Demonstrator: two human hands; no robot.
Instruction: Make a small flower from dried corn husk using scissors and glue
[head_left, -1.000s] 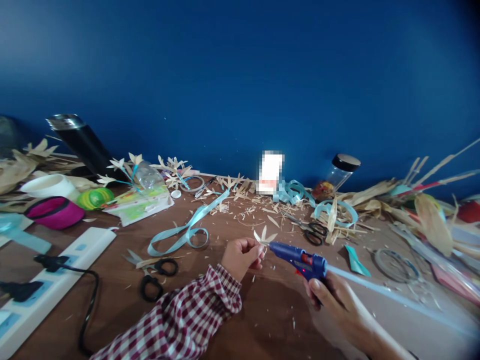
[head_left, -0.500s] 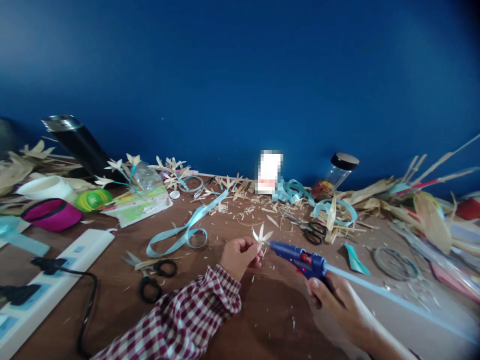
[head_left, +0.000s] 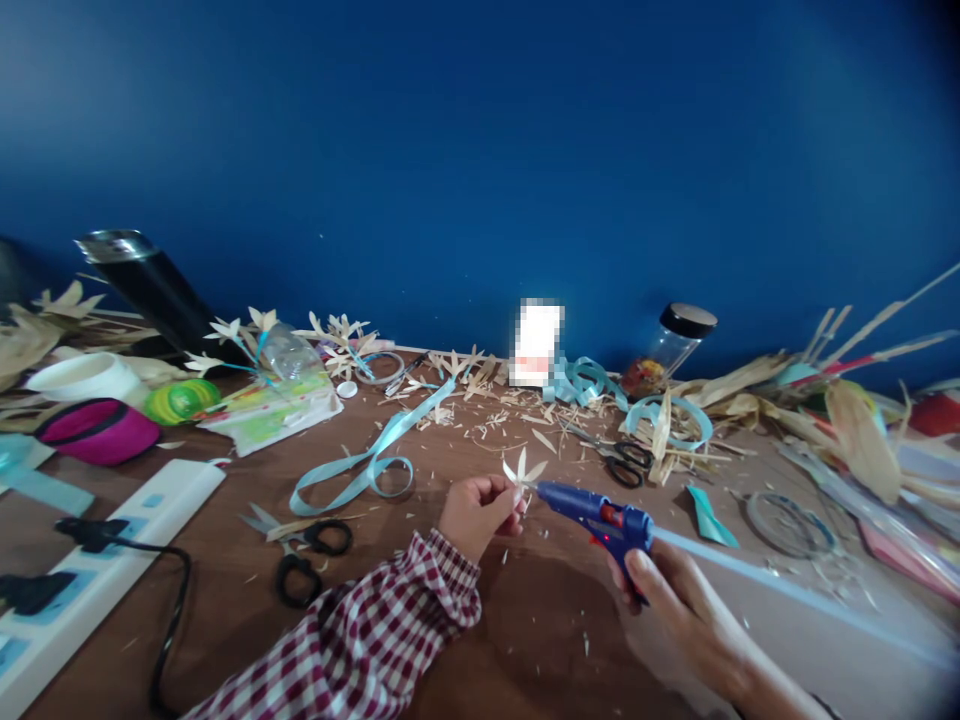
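Note:
My left hand (head_left: pixel 480 515) pinches a small pale husk flower (head_left: pixel 523 470) with several pointed petals spread upward. In my right hand (head_left: pixel 671 590) is a blue hot glue gun (head_left: pixel 600 512), gripped by its handle, with a long clear glue stick (head_left: pixel 780 578) trailing from its back. The gun's nozzle points left and is at the flower's base; whether it touches cannot be made out. A small red light glows on the gun's side. Left of my left hand lie black-handled scissors (head_left: pixel 300 555) and a looped light-blue ribbon (head_left: pixel 390 435).
A white power strip (head_left: pixel 142 560) with black plugs lies at the left. Along the blue wall stand a black bottle (head_left: pixel 157 290), more husk flowers (head_left: pixel 345 335) and a black-lidded jar (head_left: pixel 679 345). Second scissors (head_left: pixel 628 463) lie beyond the glue gun. Dry husks (head_left: pixel 862 440) pile up at right.
My right thumb and fingers have shifted slightly on the glue gun's handle. The flower and nozzle stay together in almost the same place; the whole view has moved very little.

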